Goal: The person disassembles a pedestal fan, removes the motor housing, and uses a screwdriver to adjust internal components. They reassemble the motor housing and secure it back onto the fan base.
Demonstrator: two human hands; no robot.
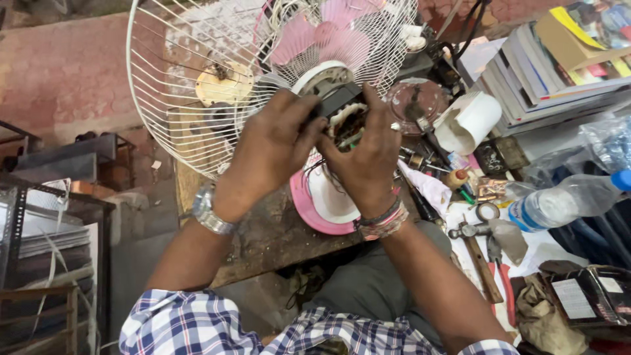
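Small repair workshop, prob. for household elec. appliances, set up at a street-side bench. Evidence: worn, stained wooden workbench [276,236] crowded w/ tools, incl. hammer [476,253] and red-handled pliers [503,276]; a white wire fan guard [190,85] and pink fan blades [322,33] lying loose, i.e. a fan taken apart; a pink-and-white fan housing [322,204] on the bench; tape roll [488,212], small parts and scraps scattered at right. Stacked books [539,66] and a plastic water bottle [565,200] share the surface. Brick-red paving [66,66] beyond the bench suggests an open-front stall, not an indoor lab.
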